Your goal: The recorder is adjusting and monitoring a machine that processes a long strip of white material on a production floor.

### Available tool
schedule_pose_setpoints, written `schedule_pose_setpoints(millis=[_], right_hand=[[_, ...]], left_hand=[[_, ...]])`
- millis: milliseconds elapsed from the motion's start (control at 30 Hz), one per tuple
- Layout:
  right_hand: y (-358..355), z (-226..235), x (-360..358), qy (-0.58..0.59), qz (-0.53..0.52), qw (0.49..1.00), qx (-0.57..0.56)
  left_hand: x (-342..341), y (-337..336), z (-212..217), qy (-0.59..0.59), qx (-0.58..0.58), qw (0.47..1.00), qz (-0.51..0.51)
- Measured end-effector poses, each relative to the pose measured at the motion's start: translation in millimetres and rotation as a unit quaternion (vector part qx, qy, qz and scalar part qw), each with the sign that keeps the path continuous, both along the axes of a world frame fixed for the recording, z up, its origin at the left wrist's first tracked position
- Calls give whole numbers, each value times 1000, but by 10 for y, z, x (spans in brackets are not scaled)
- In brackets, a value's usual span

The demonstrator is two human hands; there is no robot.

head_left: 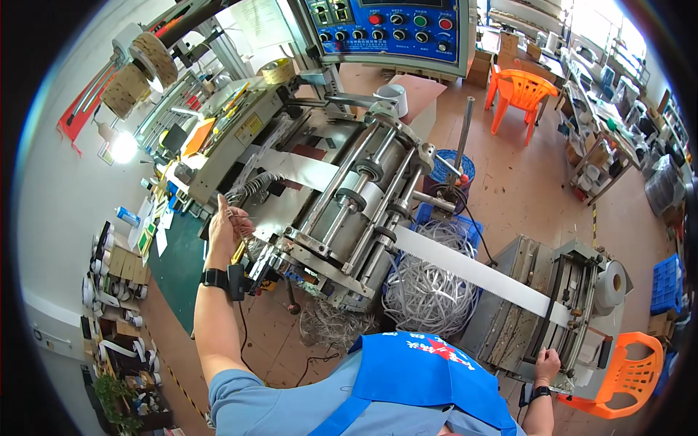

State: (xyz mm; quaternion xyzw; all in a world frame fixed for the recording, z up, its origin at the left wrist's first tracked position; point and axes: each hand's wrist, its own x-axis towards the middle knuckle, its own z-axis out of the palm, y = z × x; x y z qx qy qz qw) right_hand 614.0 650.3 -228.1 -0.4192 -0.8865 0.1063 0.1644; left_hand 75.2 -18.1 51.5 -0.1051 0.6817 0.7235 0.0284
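My left hand (pixel 230 227) is raised at the near left side of a metal roller machine (pixel 291 243), beside a coiled hose (pixel 256 186). Its thumb points up and its fingers curl in; what they grip is too small to make out. Far to the right, my right hand (pixel 547 365) is closed at the near edge of a smaller winding machine (pixel 502 320), and whatever sits inside the fist is hidden. A white paper strip (pixel 472 270) with a jagged edge stretches from the rollers across to that winder. A white roll (pixel 609 283) sits at its right end.
Tangled white waste strips (pixel 429 287) fill a blue crate (pixel 476 236) between the machines. A blue control panel (pixel 407 36) stands beyond. Orange chairs are at the lower right (pixel 629 374) and far back (pixel 527 91). A dark cable (pixel 476 225) runs between the machines.
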Motion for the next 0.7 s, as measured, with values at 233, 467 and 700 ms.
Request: schedule_pose_setpoints(millis=[233,467,700], right_hand=[[5,-7,-7,3,6,1000,2],[24,-23,15,5,14,1000,6],[51,-60,37,1,-7,1000,-14]], left_hand=[[336,-1,47,-54,40,993,-102],[601,-43,537,-134,-358,904,-189],[480,53,239,-59,-532,826,-178]])
